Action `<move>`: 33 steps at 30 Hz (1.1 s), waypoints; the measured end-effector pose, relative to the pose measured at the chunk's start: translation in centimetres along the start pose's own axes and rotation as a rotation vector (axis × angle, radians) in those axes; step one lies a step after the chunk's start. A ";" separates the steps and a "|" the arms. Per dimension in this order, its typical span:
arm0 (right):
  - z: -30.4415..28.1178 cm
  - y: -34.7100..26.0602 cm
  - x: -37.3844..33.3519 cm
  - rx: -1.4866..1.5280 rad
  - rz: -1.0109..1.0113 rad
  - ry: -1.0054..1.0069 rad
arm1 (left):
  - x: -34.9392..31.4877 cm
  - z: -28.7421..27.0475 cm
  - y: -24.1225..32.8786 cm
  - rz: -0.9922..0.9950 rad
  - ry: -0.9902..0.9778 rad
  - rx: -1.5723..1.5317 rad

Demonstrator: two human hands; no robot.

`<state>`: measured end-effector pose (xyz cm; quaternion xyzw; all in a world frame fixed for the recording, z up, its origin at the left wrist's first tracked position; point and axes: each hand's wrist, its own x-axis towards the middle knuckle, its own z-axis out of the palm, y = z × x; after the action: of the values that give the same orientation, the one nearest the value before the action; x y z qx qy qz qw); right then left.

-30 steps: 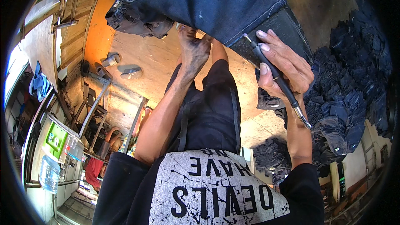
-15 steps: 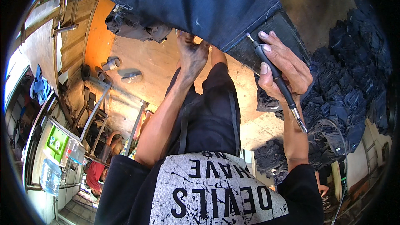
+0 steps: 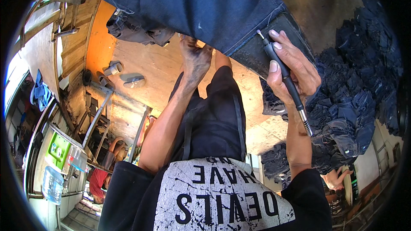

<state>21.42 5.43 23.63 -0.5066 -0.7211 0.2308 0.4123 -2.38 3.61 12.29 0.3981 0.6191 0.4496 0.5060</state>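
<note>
From the head camera, the right hand (image 3: 295,70) is wrapped around a slim black rotary tool (image 3: 283,75), held like a pen, its tip touching the hem of dark blue jeans (image 3: 192,4) spread across the top of the view. The left hand (image 3: 195,57), stained dark, reaches up under the denim's lower edge; its fingers are hidden by the cloth, so whether it grips cannot be told. A heap of dark denim pieces (image 3: 364,81) lies to the right on the floor. A grey slipper (image 3: 133,81) rests on the boards at left.
</note>
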 end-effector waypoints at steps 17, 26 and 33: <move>-0.2 -0.3 -0.1 -0.029 0.117 0.060 | 0.0 0.1 -0.8 0.063 -0.001 0.032; 0.1 -0.5 -0.1 -0.060 0.151 0.119 | 0.0 -0.4 0.1 0.037 -0.005 0.069; -0.3 -0.8 -0.2 -0.040 0.143 0.045 | -0.2 -0.7 -1.2 0.124 0.007 0.213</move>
<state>21.24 4.87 24.35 -0.5701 -0.6780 0.2339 0.4008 -3.11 2.99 11.26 0.4855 0.6395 0.4130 0.4298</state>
